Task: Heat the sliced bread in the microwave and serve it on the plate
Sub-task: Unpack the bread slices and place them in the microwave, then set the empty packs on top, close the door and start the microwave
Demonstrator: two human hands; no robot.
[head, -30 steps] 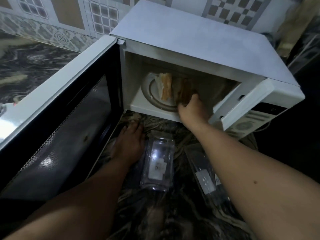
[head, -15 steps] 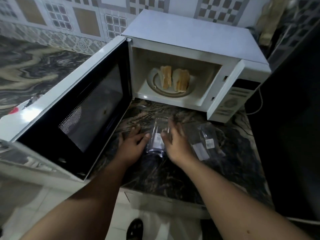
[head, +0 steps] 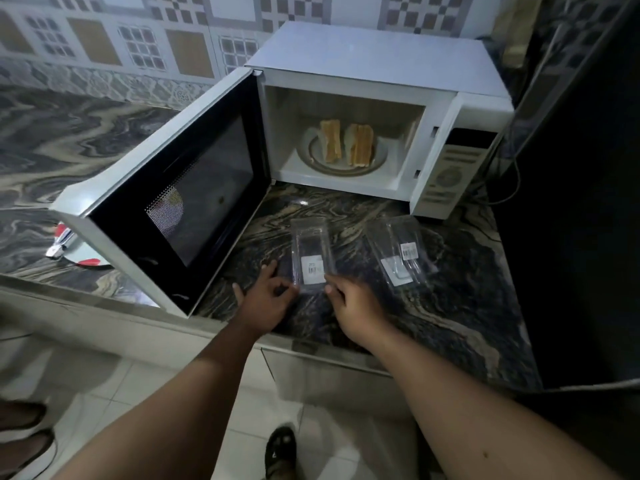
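We see the sliced bread lying in two pieces on the plate inside the white microwave, whose door stands swung wide to the left. Near the counter's front edge, our left hand and right hand flank the near end of a clear plastic container, fingers loosely curled at its corners; we cannot tell whether either grips it. A second clear container lies to the right.

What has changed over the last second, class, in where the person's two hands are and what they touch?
The right hand came out of the microwave, leaving the bread, and joined the left hand at the near end of the clear plastic container. Bread, open door and second container stayed put.
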